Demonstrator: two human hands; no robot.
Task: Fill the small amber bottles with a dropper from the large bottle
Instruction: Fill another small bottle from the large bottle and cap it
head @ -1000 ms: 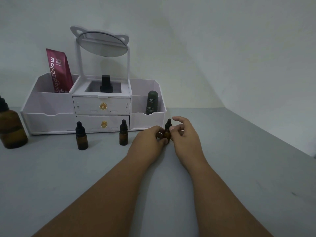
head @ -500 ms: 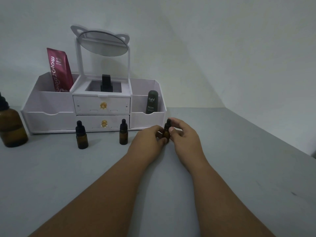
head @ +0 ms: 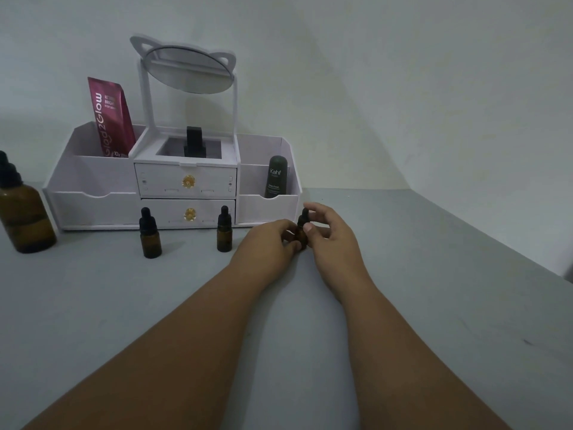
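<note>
Head view, looking down across a grey table that meets a pale wall. Just right of centre, both hands close on one small amber bottle, which stands upright on the table in front of the right end of a white organizer. The left hand has its fingers curled round the bottle's lower body; the right hand pinches the black dropper cap, thumb on the near side and fingers curved behind it. The cap sits on the bottle. A second small bottle stands capped at centre frame, left of the hands and apart from them, and a third small bottle stands further left; both are just in front of the organizer's lower drawer. The large amber bottle, also capped with a black dropper top, stands at the left edge of the frame, beside the organizer. In the organizer, a red sachet leans in the left compartment, a dark green tube stands in the right compartment, and a black object sits in the middle tray beneath a tilted oval mirror with a cat-ear frame, in the upper left of the frame.
</note>
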